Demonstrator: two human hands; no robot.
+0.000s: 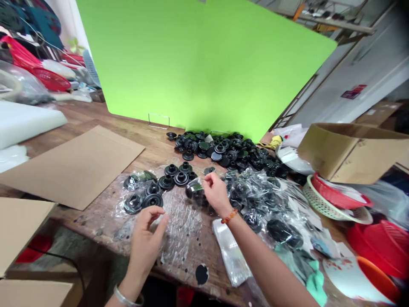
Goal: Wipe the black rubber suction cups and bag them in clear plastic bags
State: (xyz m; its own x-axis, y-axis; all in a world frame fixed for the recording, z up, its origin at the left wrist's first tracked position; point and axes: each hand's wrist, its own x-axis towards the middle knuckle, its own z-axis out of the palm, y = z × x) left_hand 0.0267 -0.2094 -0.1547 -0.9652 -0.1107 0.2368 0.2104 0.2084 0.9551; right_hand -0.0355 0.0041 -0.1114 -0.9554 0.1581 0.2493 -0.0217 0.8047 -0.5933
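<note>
My right hand (217,196) is closed in a pinch at the edge of a clear plastic bag (200,200) with a round black part inside. My left hand (146,234) is half curled, thumb and fingers apart, with nothing between them. Just beyond its fingertips lies a black disc-shaped part (152,200), beside several bagged ones (132,204). Between the hands and the back heap stand loose black parts (181,178), round and stepped with a raised centre. A stack of flat clear bags (231,253) lies under my right forearm.
A large heap of black parts (220,149) lies before a green board (204,64). Bagged parts (252,192) pile up on the right. Cardboard (79,166) covers the left; a cardboard box (354,149), baskets (332,213) and a white tub (341,275) line the right.
</note>
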